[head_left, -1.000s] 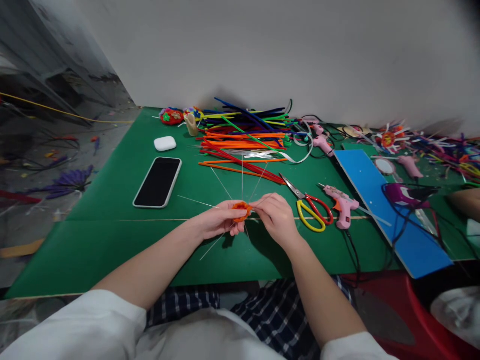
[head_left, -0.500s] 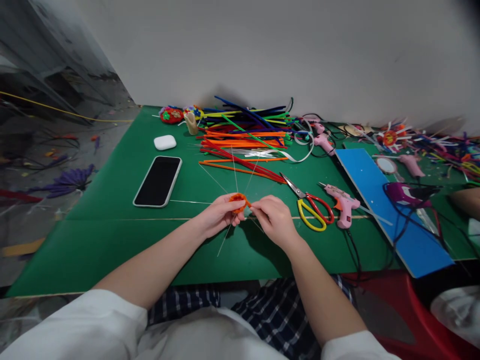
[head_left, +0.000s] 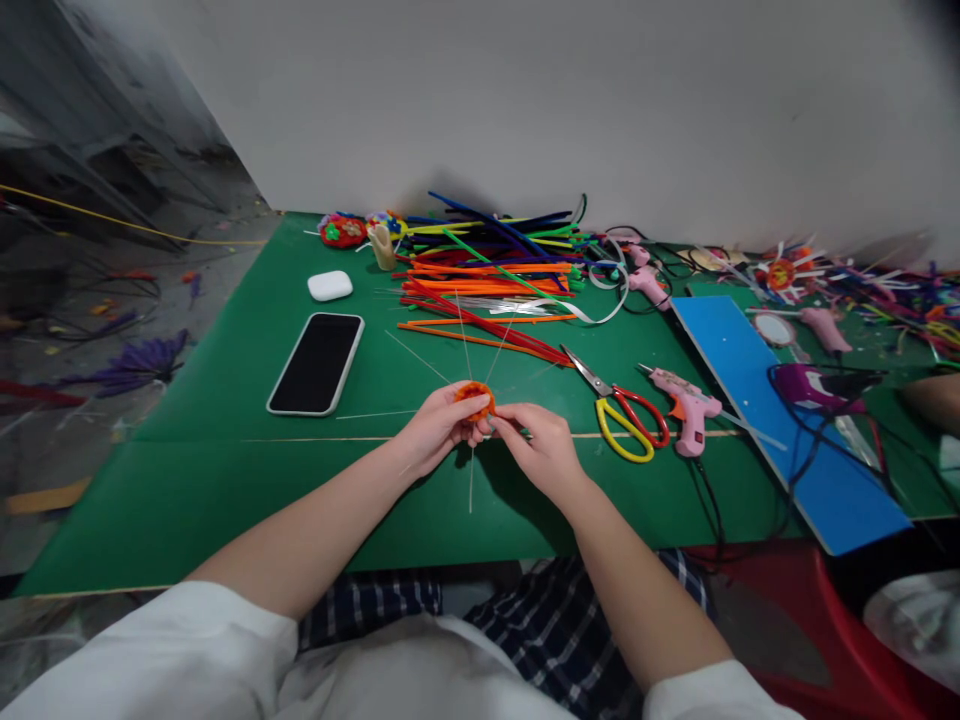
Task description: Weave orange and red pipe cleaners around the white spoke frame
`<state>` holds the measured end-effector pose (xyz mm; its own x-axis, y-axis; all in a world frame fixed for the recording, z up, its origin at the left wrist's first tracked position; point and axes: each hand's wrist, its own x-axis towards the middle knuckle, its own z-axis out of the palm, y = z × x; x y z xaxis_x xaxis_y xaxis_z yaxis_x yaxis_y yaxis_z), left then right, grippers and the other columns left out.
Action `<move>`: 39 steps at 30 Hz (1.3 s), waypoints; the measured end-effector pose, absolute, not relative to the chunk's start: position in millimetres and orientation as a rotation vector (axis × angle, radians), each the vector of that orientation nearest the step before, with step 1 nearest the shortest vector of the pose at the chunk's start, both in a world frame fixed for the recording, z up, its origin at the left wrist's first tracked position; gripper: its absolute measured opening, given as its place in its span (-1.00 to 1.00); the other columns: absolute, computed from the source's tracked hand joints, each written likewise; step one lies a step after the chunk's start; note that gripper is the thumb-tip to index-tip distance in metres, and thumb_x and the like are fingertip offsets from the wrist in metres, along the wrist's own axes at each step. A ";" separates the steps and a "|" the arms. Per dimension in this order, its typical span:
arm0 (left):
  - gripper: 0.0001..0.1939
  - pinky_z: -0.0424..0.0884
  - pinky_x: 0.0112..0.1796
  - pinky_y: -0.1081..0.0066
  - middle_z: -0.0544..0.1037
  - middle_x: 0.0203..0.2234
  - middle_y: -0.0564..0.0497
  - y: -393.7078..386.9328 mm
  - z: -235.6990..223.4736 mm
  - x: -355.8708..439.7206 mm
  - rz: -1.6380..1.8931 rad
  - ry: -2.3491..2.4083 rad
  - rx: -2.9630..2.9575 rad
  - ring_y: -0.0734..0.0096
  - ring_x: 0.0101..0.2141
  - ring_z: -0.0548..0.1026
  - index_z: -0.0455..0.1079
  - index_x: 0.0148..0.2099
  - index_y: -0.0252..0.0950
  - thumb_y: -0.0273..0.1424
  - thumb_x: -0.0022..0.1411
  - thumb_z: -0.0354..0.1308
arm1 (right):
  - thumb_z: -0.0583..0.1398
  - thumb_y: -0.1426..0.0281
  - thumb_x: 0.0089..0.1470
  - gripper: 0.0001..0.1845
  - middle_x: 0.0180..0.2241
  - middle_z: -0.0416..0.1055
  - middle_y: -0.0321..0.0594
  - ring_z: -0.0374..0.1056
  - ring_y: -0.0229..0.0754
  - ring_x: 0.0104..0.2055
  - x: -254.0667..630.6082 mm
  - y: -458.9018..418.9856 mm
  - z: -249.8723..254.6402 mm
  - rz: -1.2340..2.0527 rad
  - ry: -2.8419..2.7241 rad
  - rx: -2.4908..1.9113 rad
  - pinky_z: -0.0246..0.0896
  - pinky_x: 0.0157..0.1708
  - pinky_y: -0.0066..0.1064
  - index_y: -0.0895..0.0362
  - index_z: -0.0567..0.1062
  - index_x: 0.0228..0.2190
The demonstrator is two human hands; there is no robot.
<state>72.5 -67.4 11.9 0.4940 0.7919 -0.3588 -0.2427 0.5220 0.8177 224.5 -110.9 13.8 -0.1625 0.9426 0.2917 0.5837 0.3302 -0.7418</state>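
Between my hands is a small round of coiled orange pipe cleaner [head_left: 475, 391], with several thin pale wires [head_left: 463, 335] sticking out around it like spokes. My left hand [head_left: 448, 420] grips the round's left side, thumb on top of it. At its right edge my right hand [head_left: 536, 438] pinches what looks like the end of the orange pipe cleaner; the fingers partly cover it. Just beyond lie red and orange pipe cleaners [head_left: 517, 335]. Scissors [head_left: 616, 405] with one red and one yellow handle rest to the right, blades parted.
A phone [head_left: 316, 364] and a white earbud case [head_left: 330, 286] lie at left on the green table [head_left: 202, 500]. To the right are a pink glue gun [head_left: 684, 402] with its cord and a blue board [head_left: 787, 420]. Colourful pipe cleaners [head_left: 495, 235] are heaped by the wall.
The orange round has turned a little, so its wires point in slightly different directions. My right hand has shifted slightly left and down, closer to my left hand.
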 end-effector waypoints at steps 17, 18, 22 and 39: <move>-0.69 0.30 -0.61 0.58 0.38 -0.62 0.12 -73.3 10.3 75.5 0.747 0.903 1.177 0.58 -0.63 0.37 0.19 -0.11 -0.28 -0.22 0.16 0.05 | 0.13 0.29 0.02 -0.79 -0.43 0.48 -0.23 0.39 -0.25 -0.41 214.3 -108.5 10.7 0.978 -1.366 -1.421 0.32 -0.35 -0.44 0.14 0.51 -0.38; -0.66 0.30 -0.60 0.57 0.39 -0.58 0.11 -73.1 11.1 74.5 0.723 0.879 1.200 0.58 -0.62 0.38 0.17 -0.07 -0.28 -0.22 0.16 0.05 | 0.14 0.29 0.00 -0.79 -0.45 0.47 -0.23 0.39 -0.25 -0.42 215.4 -107.5 11.6 0.998 -1.332 -1.419 0.32 -0.36 -0.44 0.15 0.51 -0.40; -0.52 0.32 -0.57 0.54 0.42 -0.45 0.05 -69.5 17.5 67.3 0.554 0.762 1.232 0.54 -0.56 0.42 0.07 0.05 -0.26 -0.28 0.11 0.12 | 0.20 0.29 -0.08 -0.80 -0.52 0.45 -0.24 0.37 -0.26 -0.48 220.4 -103.8 15.9 1.124 -1.188 -1.399 0.32 -0.45 -0.46 0.17 0.49 -0.44; -0.72 0.36 -0.41 0.49 0.44 -0.45 0.06 -60.0 22.1 55.3 0.524 0.885 1.288 0.53 -0.46 0.40 0.32 -0.22 -0.31 -0.24 0.05 0.15 | 0.23 0.30 -0.10 -0.80 -0.45 0.48 -0.28 0.36 -0.30 -0.45 229.8 -103.5 15.6 1.283 -1.363 -1.365 0.27 -0.43 -0.47 0.14 0.52 -0.40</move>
<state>55.3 -60.0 22.1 0.5805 0.7691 -0.2676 0.1347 0.2334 0.9630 229.8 -103.5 15.6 -0.0960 0.9886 -0.1158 0.1754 -0.0977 -0.9796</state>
